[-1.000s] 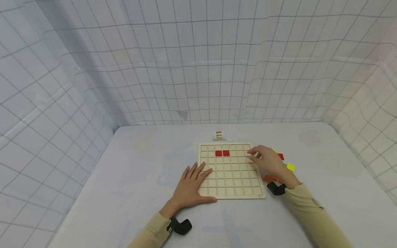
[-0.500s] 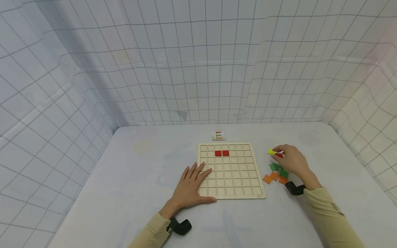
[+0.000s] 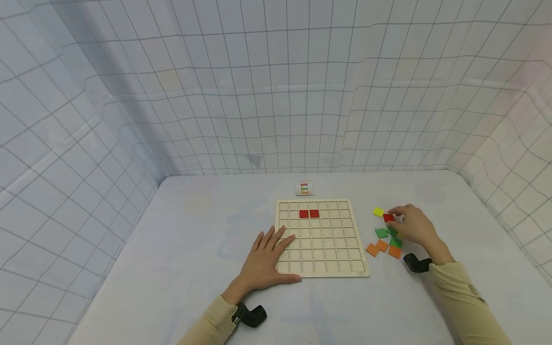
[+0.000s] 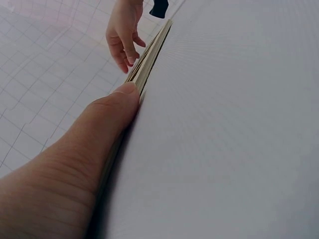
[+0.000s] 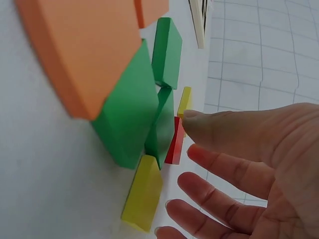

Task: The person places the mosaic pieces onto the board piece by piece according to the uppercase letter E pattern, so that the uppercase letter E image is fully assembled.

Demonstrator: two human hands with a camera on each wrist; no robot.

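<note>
"Looking at the right hand (image 3: pixel 413 225), where is the loose red tile (image 3: pixel 389 218)?"

"On the white table (image 3: pixel 215 230), to the right of the gridded board (image 3: pixel 331 254). It lies right at the fingertips, with the thumb toward its near side and the index finger toward its far side."

"Do they have hold of it?"

"Thumb and index finger stand apart, and the other fingers are gently bent. I see nothing gripped; whether a fingertip touches the tile, I cannot tell."

"What surrounds it?"

"A yellow tile (image 3: pixel 378 212) just to the far left, green tiles (image 3: pixel 381 233) on the near side, and orange tiles (image 3: pixel 394 251) nearer again. The right wrist view also shows a second yellow tile (image 5: pixel 142 194) beside the green ones."

"How is that arm set?"

"Its tan sleeve (image 3: pixel 467 297) comes in from the near right, and the hand points toward the far left, fingers arched."

"And the left hand (image 3: pixel 263 266)?"

"Spread wide at the board's near left corner, holding nothing. The index finger reaches onto the left side, and the thumb lies straight along the near edge, its tip against it."

"Anything on the board?"

"Two seated red tiles (image 3: pixel 314 213), side by side in the far part. Beyond the board lies a small printed card (image 3: pixel 304 188)."
</note>
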